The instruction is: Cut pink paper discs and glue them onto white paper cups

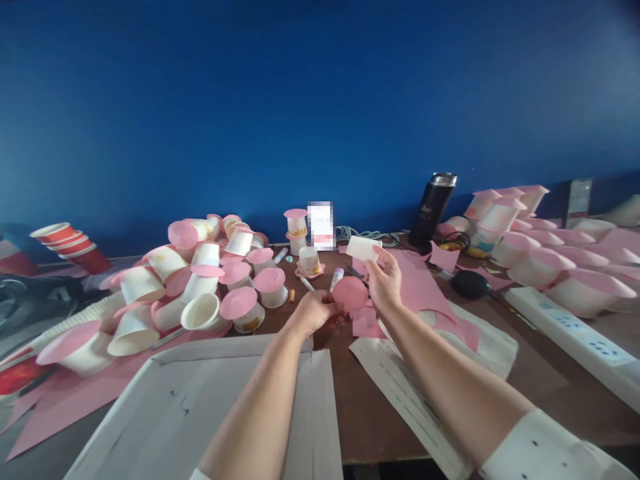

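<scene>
Over the middle of the table, my left hand (311, 315) pinches the edge of a round pink paper disc (351, 295). My right hand (386, 275) grips a white paper cup (361, 249), tilted on its side, a little above and behind the disc. Between my hands lies a glue stick (337, 277) with a purple cap. Part of a pair of scissors (356, 272) shows behind the disc; the rest is hidden. Just beyond my left hand, a small upside-down cup (309, 261) sits on a pink disc.
Many cups with pink discs (239, 303) crowd the left; more cups (537, 267) fill the right. A cardboard tray (165, 400) lies front left. Pink paper (420, 283), a black flask (433, 210), a mouse (470, 285) and a power strip (575, 333) occupy the right side.
</scene>
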Demonstrator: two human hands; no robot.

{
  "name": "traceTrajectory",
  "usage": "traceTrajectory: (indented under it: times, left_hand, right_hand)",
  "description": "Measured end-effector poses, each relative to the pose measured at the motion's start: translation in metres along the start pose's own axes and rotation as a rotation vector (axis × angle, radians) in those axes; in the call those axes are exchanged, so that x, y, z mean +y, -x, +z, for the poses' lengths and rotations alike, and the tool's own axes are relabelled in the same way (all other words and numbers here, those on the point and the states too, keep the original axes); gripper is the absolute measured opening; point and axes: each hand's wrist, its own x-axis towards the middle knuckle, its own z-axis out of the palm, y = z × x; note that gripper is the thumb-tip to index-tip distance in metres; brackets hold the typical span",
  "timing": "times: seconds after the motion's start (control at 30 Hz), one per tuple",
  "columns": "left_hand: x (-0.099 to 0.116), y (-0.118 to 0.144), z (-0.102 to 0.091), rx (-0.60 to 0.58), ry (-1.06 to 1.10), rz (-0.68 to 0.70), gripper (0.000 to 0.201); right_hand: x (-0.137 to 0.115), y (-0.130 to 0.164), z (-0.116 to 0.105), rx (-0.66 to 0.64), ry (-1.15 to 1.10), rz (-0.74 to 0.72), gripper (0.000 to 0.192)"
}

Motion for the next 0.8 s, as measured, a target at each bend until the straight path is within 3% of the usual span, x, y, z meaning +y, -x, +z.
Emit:
traceTrajectory:
  times: [0.2,0.37,0.47,0.57,0.67,0.8]
  left_hand:
    - [-0.012,-0.014,-0.005,0.235,-0.213,0.150,0.009]
    - [-0.011,-0.022,-0.017,0.449,-0.201,0.275,0.014]
    - [-0.006,-0.022,-0.029,0.652,-0.003,0.306,0.024]
    - [-0.002,-0.022,-0.036,0.798,0.207,0.355,0.029]
    - [-0.002,-0.023,-0.030,0.799,0.329,0.443,0.029]
    - [-0.006,-0.026,-0.016,0.750,0.372,0.491,0.029]
  right_hand:
    - [-0.006,0.000,0.001,-0.010,-0.076,-0.006,0.048]
    - [-0.013,0.004,0.002,-0.064,-0.168,0.033,0.037]
    - [-0.017,0.005,0.003,-0.168,-0.200,0.212,0.021]
    - [-0.017,0.008,0.005,-0.394,-0.163,0.501,0.012]
    - [-0.013,0.015,0.008,-0.571,-0.081,0.680,0.012]
    - [-0.005,0.023,0.012,-0.672,0.036,0.761,0.012]
